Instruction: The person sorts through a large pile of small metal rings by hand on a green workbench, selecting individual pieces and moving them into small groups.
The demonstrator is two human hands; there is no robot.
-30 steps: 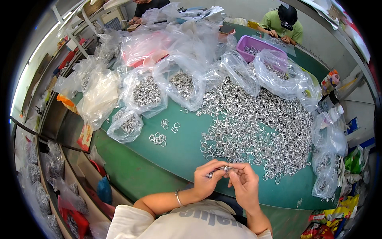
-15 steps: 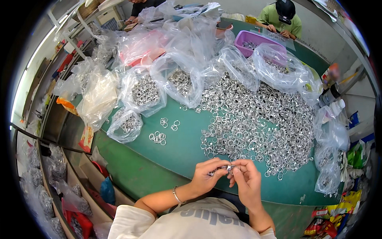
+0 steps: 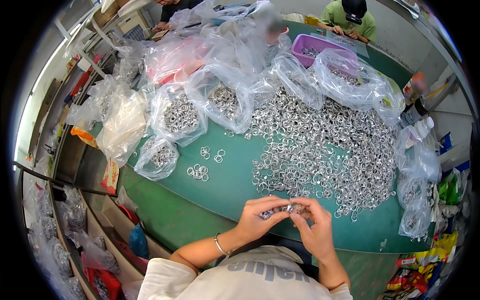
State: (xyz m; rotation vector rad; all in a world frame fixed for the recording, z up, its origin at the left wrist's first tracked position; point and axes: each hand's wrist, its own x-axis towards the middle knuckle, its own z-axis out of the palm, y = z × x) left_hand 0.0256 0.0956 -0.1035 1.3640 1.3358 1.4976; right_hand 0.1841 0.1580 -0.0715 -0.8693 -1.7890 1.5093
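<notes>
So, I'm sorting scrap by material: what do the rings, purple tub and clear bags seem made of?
Rings: probably metal, shiny, given their bright silvery glints.
Tub: likely plastic, evenly coloured.
Bags: apparently thin plastic film, glossy, see-through and crinkled.

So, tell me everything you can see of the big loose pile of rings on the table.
The big pile of rings is a wide, uneven spread of small, shiny, silver-coloured bands that look like metal, some with broader tops. They lie loose and overlapping on the green tabletop, mostly right of the picture's middle. The pile is densest toward the far side, where clear plastic bags border it, and thins to scattered rings toward the wearer; bare green shows through a gap.
</notes>
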